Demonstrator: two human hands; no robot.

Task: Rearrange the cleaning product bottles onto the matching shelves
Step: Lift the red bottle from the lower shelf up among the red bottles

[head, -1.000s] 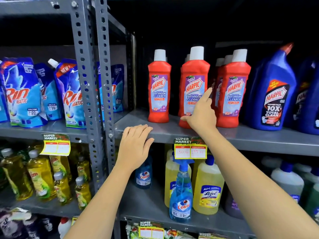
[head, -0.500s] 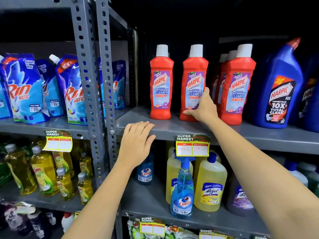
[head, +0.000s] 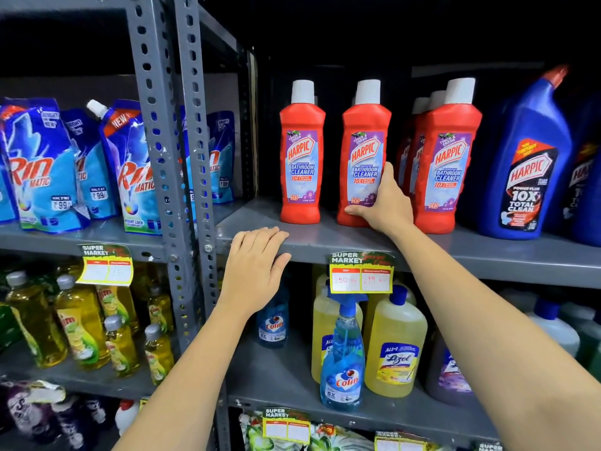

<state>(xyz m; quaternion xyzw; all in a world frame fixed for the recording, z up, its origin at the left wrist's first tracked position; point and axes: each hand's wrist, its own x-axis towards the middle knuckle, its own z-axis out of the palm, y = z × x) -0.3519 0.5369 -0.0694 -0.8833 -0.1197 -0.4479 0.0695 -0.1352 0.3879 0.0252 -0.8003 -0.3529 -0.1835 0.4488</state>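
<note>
Red Harpic bathroom cleaner bottles with white caps stand on the grey upper shelf (head: 325,237). My right hand (head: 383,203) grips the lower part of the middle red bottle (head: 364,138), which stands upright on the shelf. Another red bottle (head: 301,151) stands to its left, and several more (head: 447,157) to its right. My left hand (head: 257,268) rests flat on the shelf's front edge, fingers together, holding nothing. On the shelf below stand a blue Colin spray bottle (head: 341,362) and a yellow Lizol bottle (head: 395,349).
Blue Harpic toilet cleaner bottles (head: 530,157) fill the upper shelf's right end. Rin Matic pouches (head: 42,170) sit on the left unit, with yellow dish liquid bottles (head: 78,320) beneath. Grey perforated uprights (head: 162,157) split the two units. Price tags (head: 361,275) hang off the shelf edges.
My right hand has closed round the base of the middle red bottle and set it upright, slightly further back. My left hand has stayed on the shelf edge.
</note>
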